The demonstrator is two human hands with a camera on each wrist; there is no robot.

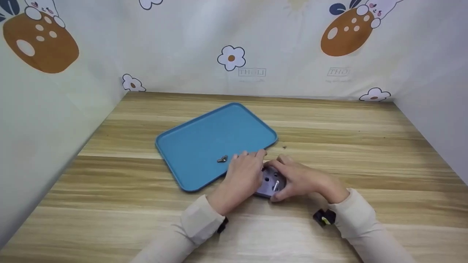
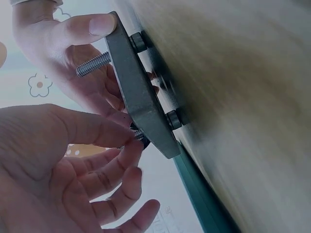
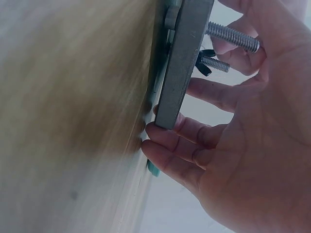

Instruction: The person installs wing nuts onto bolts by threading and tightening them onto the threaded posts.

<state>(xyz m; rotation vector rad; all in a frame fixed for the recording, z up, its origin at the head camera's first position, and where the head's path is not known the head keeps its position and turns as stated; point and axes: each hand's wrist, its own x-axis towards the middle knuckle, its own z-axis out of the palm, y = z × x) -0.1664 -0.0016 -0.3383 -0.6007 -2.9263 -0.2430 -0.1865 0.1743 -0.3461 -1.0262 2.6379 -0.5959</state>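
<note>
Our left hand [image 1: 244, 174] pinches a black winged nut [image 3: 199, 60]; beside it, our right hand [image 1: 301, 179] grips a grey metal slab [image 2: 138, 87]. Loosening could tip it.

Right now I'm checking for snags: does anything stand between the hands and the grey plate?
Nothing visible does: the right hand grips the grey plate, and the left hand pinches the bolt carrying the black wing nut.

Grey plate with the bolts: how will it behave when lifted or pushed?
The plate looks thick and unbent, so probably stiff. Its dull, metal-like surface suggests it may be heavy for its size. With round stubs under its flat body, it would likely slide rather than roll.
</note>
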